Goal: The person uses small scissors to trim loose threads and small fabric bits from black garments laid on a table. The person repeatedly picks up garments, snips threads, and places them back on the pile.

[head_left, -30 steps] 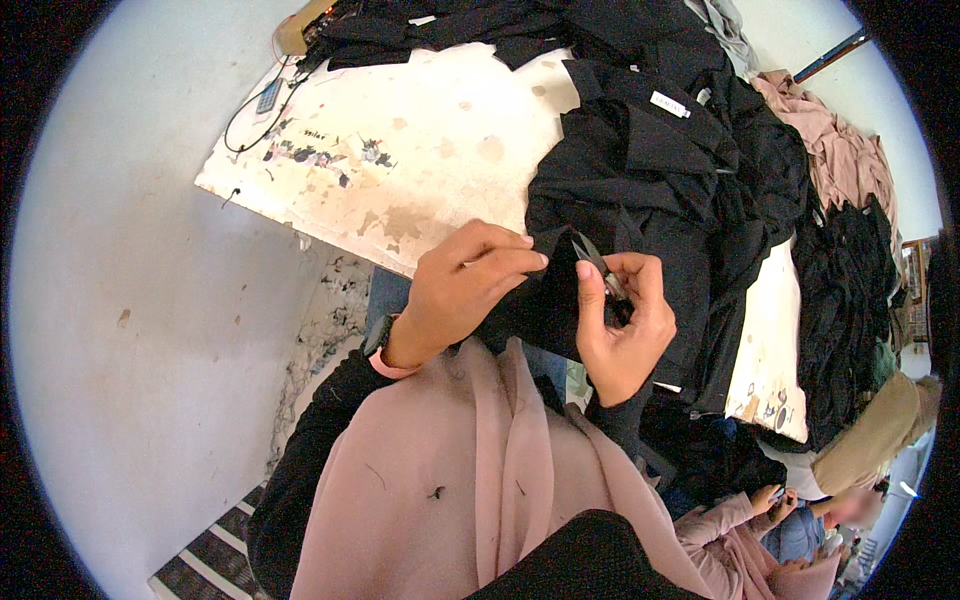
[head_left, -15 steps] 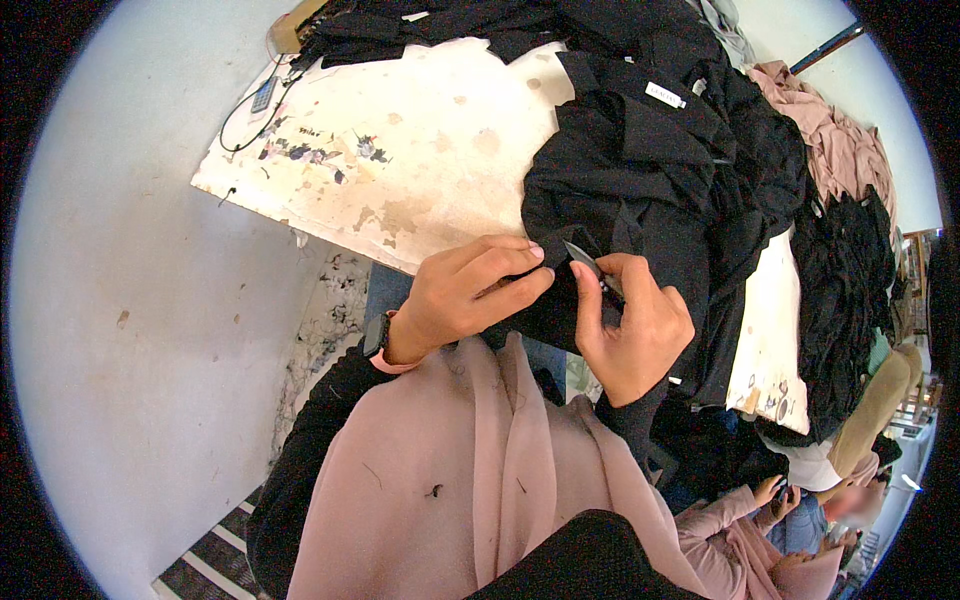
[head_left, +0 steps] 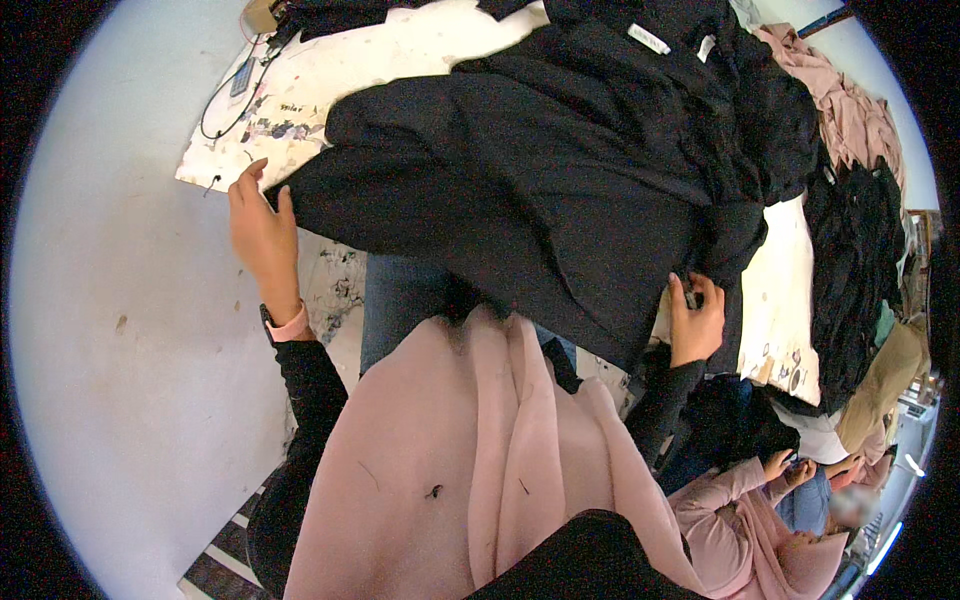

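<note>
A black garment (head_left: 500, 170) lies spread over the table, its near part hanging past the front edge over my lap. My left hand (head_left: 264, 225), with a watch on a pink strap, holds the garment's far-left corner between thumb and fingers. At the garment's right side is my right hand (head_left: 697, 325), its fingers curled. Something small and greyish shows inside that grip; it looks like the thread snips, mostly hidden by the fingers. Whether these fingers also pinch the cloth I cannot tell. White labels (head_left: 649, 39) show near the garment's far end.
More black clothes lie piled at the far side and hang at the right (head_left: 855, 270). Pink cloth (head_left: 835, 90) is heaped behind them. A small device with a cable (head_left: 241, 77) sits at the stained white table's (head_left: 410, 60) left end. Another person in pink (head_left: 735, 520) sits at lower right.
My hands have moved from close together to wide apart, the left far leftward and the right slightly rightward. The black garment now stretches left across the table. The snips' blade no longer shows.
</note>
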The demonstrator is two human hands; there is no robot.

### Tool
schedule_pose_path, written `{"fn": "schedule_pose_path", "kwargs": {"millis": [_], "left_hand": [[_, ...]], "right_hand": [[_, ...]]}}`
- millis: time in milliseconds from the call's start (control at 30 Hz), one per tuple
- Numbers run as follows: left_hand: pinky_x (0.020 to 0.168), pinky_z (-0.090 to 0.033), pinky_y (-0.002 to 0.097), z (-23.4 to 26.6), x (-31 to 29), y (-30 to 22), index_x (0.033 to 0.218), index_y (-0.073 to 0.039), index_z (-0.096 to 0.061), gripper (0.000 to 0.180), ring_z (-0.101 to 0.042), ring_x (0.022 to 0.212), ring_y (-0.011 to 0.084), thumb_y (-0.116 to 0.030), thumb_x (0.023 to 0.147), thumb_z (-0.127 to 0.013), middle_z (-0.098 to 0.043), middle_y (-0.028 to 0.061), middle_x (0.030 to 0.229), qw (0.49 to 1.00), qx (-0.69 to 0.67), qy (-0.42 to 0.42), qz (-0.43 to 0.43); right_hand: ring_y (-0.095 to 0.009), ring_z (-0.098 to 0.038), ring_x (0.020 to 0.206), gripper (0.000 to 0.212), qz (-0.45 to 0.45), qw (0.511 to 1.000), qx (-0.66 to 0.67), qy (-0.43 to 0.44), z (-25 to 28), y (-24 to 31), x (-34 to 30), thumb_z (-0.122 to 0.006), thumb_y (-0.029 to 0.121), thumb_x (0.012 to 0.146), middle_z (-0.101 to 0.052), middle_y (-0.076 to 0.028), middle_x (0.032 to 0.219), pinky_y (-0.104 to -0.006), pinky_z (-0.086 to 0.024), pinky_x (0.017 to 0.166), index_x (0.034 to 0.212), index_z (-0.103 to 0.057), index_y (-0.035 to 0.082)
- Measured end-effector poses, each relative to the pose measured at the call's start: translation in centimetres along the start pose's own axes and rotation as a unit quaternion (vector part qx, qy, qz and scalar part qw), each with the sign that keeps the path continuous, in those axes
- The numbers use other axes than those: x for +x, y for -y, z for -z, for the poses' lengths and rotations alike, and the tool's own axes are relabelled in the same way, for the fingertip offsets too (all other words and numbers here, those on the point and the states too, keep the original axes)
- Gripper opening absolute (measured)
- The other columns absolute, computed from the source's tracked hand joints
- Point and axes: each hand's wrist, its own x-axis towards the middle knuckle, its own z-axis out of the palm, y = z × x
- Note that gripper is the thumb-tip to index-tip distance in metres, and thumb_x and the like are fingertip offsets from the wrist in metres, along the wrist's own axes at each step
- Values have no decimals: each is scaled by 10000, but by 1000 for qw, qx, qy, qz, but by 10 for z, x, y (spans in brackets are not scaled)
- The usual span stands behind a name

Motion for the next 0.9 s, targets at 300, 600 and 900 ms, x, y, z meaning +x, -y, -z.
{"fn": "schedule_pose_path", "kwargs": {"millis": [300, 600, 900], "left_hand": [[1136, -208, 648, -82, -44, -67, 1449, -339, -473, 618, -286, 1462, 342, -610, 901, -554, -297, 153, 1585, 919, -43, 279, -277], [1154, -131, 664, -144, 71, 17, 1391, -435, -527, 555, -263, 1466, 385, -642, 877, -553, -348, 111, 1576, 942, 34, 270, -198], [1157, -274, 504, -50, -16, -76, 1308, -135, -546, 615, -405, 1381, 337, 21, 724, -655, -457, 124, 1454, 869, -137, 283, -383]], "right_hand": [[-252, -656, 938, 321, 50, 997, 46, 26, -46, -8, 27, -666, 328, 910, -605, -73, 1030, -375, -526, 783, 1201, -664, 192], [-191, -649, 938, 427, 120, 948, 241, 168, -72, 29, 80, -667, 310, 941, -702, -120, 1027, -300, -500, 858, 1240, -648, 6], [-84, -591, 904, 274, 118, 900, 380, 177, -50, 35, 18, -610, 155, 981, -706, -56, 1049, -223, -466, 805, 1202, -671, 5]]}}
